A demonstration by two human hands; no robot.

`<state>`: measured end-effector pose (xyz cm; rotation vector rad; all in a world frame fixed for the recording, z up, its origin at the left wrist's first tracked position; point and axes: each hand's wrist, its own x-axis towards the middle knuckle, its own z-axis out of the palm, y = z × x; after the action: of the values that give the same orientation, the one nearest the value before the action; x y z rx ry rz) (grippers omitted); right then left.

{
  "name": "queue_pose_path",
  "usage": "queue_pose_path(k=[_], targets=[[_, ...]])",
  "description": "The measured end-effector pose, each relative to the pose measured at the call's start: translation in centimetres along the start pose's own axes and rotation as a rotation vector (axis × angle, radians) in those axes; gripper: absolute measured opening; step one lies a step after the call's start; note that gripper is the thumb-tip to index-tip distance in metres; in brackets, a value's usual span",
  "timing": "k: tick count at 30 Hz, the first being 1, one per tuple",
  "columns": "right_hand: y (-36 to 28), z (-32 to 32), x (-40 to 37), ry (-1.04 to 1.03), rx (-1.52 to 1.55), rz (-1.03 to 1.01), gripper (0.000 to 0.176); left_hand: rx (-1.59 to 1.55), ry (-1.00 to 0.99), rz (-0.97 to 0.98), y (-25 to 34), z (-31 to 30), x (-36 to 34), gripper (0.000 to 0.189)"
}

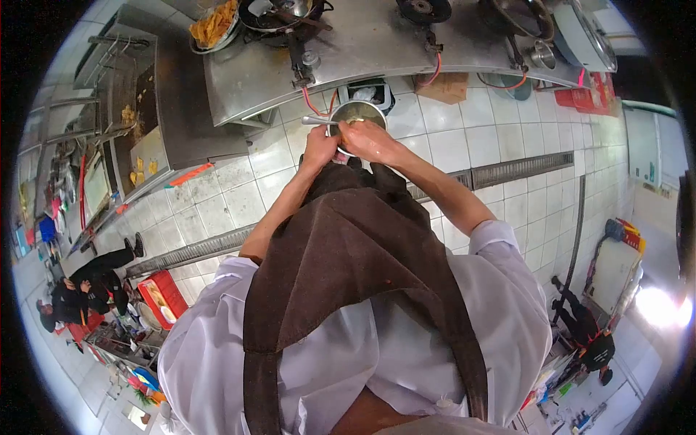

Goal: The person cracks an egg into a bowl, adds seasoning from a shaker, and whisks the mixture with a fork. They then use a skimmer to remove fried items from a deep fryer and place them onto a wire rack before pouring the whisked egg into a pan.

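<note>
A round metal bowl (360, 109) with pale contents is in front of my apron, at the top middle of the head view. My left hand (320, 148) is closed at the bowl's left side, its fingers partly hidden. My right hand (368, 140) is closed over the near part of the bowl, fingertips at its left rim. A metal utensil handle (319, 121) with a flared end points left from my right fingertips, just above my left hand. The utensil's other end is hidden. I cannot tell exactly what my left fingers grip.
Ahead runs a steel counter (355, 61) with burners, pans and a bowl of orange-yellow food (214, 27). A black bin (367, 93) and a cardboard box (444, 88) sit below it. A floor drain (522, 169) crosses the tiles. Other people (90, 286) are at far left and right.
</note>
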<state>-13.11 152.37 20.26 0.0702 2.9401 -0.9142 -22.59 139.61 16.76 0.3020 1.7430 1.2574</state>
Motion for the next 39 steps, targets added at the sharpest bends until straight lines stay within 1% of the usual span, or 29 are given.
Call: queue_pose_path(k=[7, 10, 13, 14, 16, 18, 21, 23, 25, 27, 31, 33, 34, 36, 37, 39], targets=[[-0.4, -1.0, -1.0, 0.034, -0.01, 0.024, 0.025, -0.036, -0.031, 0.035, 0.3, 0.4, -0.1, 0.034], [-0.5, -0.7, -1.2, 0.043, -0.057, 0.07, 0.025, -0.039, -0.047, 0.026, 0.8, 0.5, -0.3, 0.033], [-0.3, -0.7, -1.6, 0.081, -0.082, 0.085, 0.025, -0.053, -0.067, 0.039, 0.8, 0.6, -0.1, 0.032], [-0.1, -0.6, -1.8, 0.121, -0.06, 0.087, 0.024, -0.057, -0.065, 0.042, 0.7, 0.7, 0.2, 0.032], [-0.2, -0.6, -1.9, 0.159, -0.041, 0.087, 0.024, -0.086, -0.084, 0.016, 0.5, 0.7, 0.5, 0.033], [-0.4, -0.9, -2.1, 0.225, -0.108, 0.131, 0.024, -0.076, -0.088, 0.035, 0.6, 0.7, 0.6, 0.034], [-1.0, -1.8, -2.2, 0.262, -0.113, 0.187, 0.027, -0.062, -0.096, 0.049, 1.4, 0.9, 0.3, 0.036], [-1.0, -2.2, -2.3, 0.272, -0.116, 0.187, 0.029, -0.06, -0.098, 0.041, 2.1, 1.1, -0.1, 0.037], [-0.9, -2.7, -2.3, 0.281, -0.119, 0.187, 0.031, -0.089, -0.092, 0.029, 2.9, 1.5, -0.9, 0.029], [-1.1, -3.4, -2.3, 0.326, -0.094, 0.211, 0.034, -0.102, -0.103, 0.033, 2.8, 1.5, -0.8, 0.029], [-1.8, -6.5, -2.6, 0.396, -0.013, 0.215, 0.036, -0.131, -0.112, 0.024, 2.6, 1.6, -0.4, 0.029], [-2.5, -7.7, -2.9, 0.518, 0.115, 0.129, 0.036, -0.142, -0.095, 0.018, 2.4, 1.7, -0.3, 0.028], [-2.1, -7.5, -2.8, 0.523, 0.113, 0.13, 0.036, -0.155, -0.076, 0.014, 2.4, 1.7, -0.3, 0.028], [-1.1, -6.5, -2.5, 0.317, 0.019, 0.136, 0.037, -0.15, -0.074, 0.024, 2.6, 1.5, -0.1, 0.029], [-1.0, -5.8, -3.0, 0.319, 0.02, 0.139, 0.037, -0.149, -0.07, 0.024, 2.5, 1.5, -0.4, 0.029], [-0.5, -5.6, -2.8, 0.363, 0.118, 0.159, 0.038, -0.138, -0.045, 0.032, 2.6, 1.5, -0.7, 0.029]])
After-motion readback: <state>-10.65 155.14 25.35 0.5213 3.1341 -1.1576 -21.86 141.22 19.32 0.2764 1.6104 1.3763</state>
